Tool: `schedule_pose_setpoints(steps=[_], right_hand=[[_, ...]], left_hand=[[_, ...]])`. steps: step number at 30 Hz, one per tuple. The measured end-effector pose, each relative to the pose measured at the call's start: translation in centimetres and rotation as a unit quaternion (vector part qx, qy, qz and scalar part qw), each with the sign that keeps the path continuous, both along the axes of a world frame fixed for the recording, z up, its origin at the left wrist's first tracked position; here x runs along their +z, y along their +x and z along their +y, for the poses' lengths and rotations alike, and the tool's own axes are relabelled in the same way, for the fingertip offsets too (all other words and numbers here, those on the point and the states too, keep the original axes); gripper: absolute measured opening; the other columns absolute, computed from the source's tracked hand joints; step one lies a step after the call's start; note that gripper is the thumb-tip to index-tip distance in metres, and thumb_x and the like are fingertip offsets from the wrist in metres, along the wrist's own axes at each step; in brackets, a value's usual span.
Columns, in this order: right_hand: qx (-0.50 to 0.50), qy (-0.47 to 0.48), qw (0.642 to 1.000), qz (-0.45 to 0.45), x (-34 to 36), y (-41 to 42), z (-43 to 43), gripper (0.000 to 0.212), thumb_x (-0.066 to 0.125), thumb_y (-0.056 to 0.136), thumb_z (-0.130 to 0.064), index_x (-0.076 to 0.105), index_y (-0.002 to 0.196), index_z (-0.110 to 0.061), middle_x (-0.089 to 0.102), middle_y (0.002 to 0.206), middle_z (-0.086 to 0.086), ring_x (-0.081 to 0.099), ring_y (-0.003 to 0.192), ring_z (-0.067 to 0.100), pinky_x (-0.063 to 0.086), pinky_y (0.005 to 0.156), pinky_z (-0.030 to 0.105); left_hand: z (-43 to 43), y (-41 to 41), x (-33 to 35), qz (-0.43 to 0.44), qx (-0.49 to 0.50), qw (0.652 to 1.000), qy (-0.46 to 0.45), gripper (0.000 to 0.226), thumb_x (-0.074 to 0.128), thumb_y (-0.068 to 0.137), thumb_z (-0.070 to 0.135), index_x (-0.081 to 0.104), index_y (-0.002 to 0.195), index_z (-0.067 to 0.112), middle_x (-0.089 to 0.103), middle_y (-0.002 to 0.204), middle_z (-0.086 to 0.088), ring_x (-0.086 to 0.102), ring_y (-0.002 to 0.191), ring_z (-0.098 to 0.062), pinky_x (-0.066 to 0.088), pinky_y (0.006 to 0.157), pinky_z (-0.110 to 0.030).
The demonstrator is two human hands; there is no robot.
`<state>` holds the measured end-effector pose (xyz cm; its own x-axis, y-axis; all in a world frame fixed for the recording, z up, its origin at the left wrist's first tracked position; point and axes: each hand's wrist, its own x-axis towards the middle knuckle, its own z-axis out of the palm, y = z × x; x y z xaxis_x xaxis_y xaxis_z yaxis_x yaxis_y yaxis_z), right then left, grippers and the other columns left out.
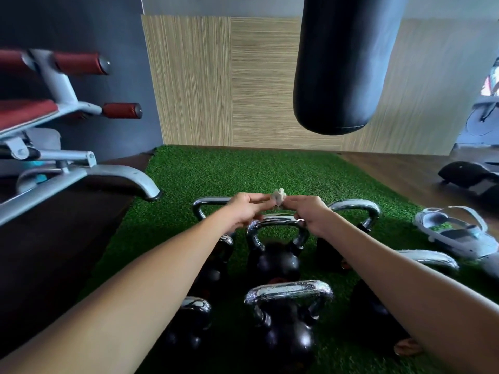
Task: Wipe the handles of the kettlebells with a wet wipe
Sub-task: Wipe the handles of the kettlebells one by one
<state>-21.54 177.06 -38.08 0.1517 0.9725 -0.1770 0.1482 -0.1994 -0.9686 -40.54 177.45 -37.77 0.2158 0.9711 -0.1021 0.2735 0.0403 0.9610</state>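
I see green artificial turf point(243, 168) at centre, dark wood floor point(391, 174) at 3 o'clock, a striped beige wall panel point(205, 82) at 12, a black punching bag point(343, 63) at 1, a red-padded bench point(54, 117) at 9.

this is a gym. a big black punching bag point(343, 63) hangs at the top right. a workout bench point(54, 125) with red pads stands on the left. black kettlebells point(275, 255) with shiny handles sit on a green grass mat point(216, 174) in the middle and bottom.
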Motion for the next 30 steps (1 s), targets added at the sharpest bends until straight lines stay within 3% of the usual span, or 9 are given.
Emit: schedule_pose_setpoints(steps=[3,6,8,10,13,15,20,25,30], right_hand=[[-0.003,0.019,0.999,-0.026,-0.2,-0.6,0.2,0.019,0.084,0.080,-0.029,0.074,0.093,-0.020,0.073,0.088,0.001,0.036,0.050,0.006,0.029,0.043,0.022],[0.035,0.024,0.999,-0.029,0.1,-1.1,0.2,0.019,0.077,0.087,-0.033,0.076,0.101,-0.020,0.073,0.092,-0.003,0.040,0.057,0.007,0.032,0.050,0.023],[0.077,0.041,0.995,-0.058,0.1,-1.0,0.4,0.022,0.071,0.092,-0.035,0.075,0.107,-0.020,0.074,0.103,0.000,0.046,0.066,0.010,0.037,0.058,0.026],[0.108,0.085,0.977,-0.162,-0.4,0.0,1.4,0.030,0.072,0.092,-0.030,0.072,0.119,-0.019,0.073,0.114,0.005,0.055,0.074,0.010,0.043,0.066,0.023],[0.149,0.109,0.861,-0.474,-1.1,1.3,2.8,0.052,0.080,0.081,-0.041,0.064,0.131,-0.037,0.071,0.122,-0.002,0.065,0.097,0.017,0.052,0.078,0.026],[0.171,0.111,0.800,-0.565,-1.8,1.4,3.7,0.041,0.077,0.080,-0.052,0.069,0.119,-0.041,0.072,0.114,-0.007,0.057,0.113,0.023,0.046,0.088,0.034],[0.167,0.146,0.792,-0.569,-2.8,1.8,4.1,0.032,0.074,0.082,-0.052,0.074,0.111,-0.040,0.073,0.105,-0.007,0.059,0.109,0.022,0.045,0.092,0.035],[0.184,0.165,0.760,-0.601,-3.2,2.0,3.6,0.038,0.065,0.090,-0.049,0.067,0.125,-0.036,0.070,0.113,0.000,0.048,0.118,0.023,0.039,0.097,0.039],[0.174,0.192,0.724,-0.639,-3.6,2.1,2.9,0.036,0.064,0.088,-0.051,0.066,0.120,-0.034,0.069,0.107,-0.001,0.048,0.115,0.020,0.038,0.096,0.037]], left_hand=[[-0.1,0.0,-0.2,-0.033,0.019,0.999,-0.005,0.044,0.081,0.081,0.042,0.072,0.123,0.033,0.075,0.107,0.009,0.061,0.061,-0.002,0.034,0.042,-0.017],[0.2,-0.2,-0.9,-0.051,0.036,0.998,0.011,0.054,0.084,0.079,0.037,0.069,0.128,0.021,0.075,0.093,0.005,0.052,0.051,-0.001,0.033,0.040,-0.015],[0.2,-0.6,-1.0,0.007,0.070,0.997,0.025,0.055,0.083,0.078,0.044,0.068,0.127,0.023,0.073,0.087,0.004,0.049,0.051,-0.003,0.033,0.040,-0.015],[-0.1,-1.0,-1.0,0.114,0.097,0.987,0.055,0.049,0.080,0.078,0.053,0.067,0.122,0.033,0.072,0.092,0.010,0.053,0.059,-0.003,0.034,0.043,-0.016],[0.2,-1.6,-1.9,0.192,0.129,0.968,0.101,0.045,0.081,0.078,0.054,0.072,0.117,0.033,0.071,0.099,0.015,0.063,0.081,-0.006,0.040,0.055,-0.019],[0.4,-2.0,-3.1,0.222,0.142,0.954,0.144,0.041,0.082,0.079,0.051,0.075,0.114,0.031,0.075,0.100,0.012,0.065,0.087,-0.007,0.040,0.059,-0.018],[1.0,-0.9,-4.9,0.318,0.126,0.901,0.266,0.034,0.075,0.088,0.046,0.075,0.119,0.032,0.078,0.101,0.000,0.073,0.093,-0.021,0.047,0.067,-0.026],[0.8,0.1,-5.5,0.403,0.115,0.856,0.302,0.033,0.065,0.097,0.045,0.071,0.126,0.031,0.078,0.097,-0.011,0.072,0.087,-0.029,0.041,0.063,-0.029],[1.2,0.2,-5.5,0.469,0.079,0.837,0.271,0.031,0.049,0.102,0.024,0.073,0.121,0.023,0.076,0.095,-0.012,0.071,0.085,-0.032,0.053,0.069,-0.034]])
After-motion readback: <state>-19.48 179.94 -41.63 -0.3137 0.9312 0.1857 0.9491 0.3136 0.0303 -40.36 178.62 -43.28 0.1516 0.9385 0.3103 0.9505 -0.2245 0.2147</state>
